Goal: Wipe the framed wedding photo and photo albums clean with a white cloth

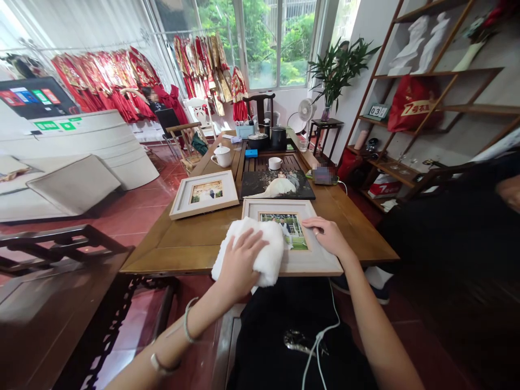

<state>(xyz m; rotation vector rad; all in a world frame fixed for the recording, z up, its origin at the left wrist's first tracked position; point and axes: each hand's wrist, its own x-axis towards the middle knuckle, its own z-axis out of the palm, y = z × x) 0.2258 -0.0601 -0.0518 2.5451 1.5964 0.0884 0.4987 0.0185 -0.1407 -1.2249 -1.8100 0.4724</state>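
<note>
Resting spread-fingered on white towel (270, 262), left hand (242, 257) covers part of framed photo (299, 239) at near edge of bench (182, 254); right hand (328, 234), fingers loosely extended, touches its border, likely steadying it.

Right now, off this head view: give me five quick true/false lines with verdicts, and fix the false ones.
1. The left hand lies on a white cloth. True.
2. The right hand holds a spray bottle. False: it rests on the front frame, and no bottle is in it.
3. A white lidded cup stands beyond the left frame. True.
4. The leafy plant stands on the floor. False: it is in a vase on a small dark stand.
5. The fan is black. False: it is white.
</note>
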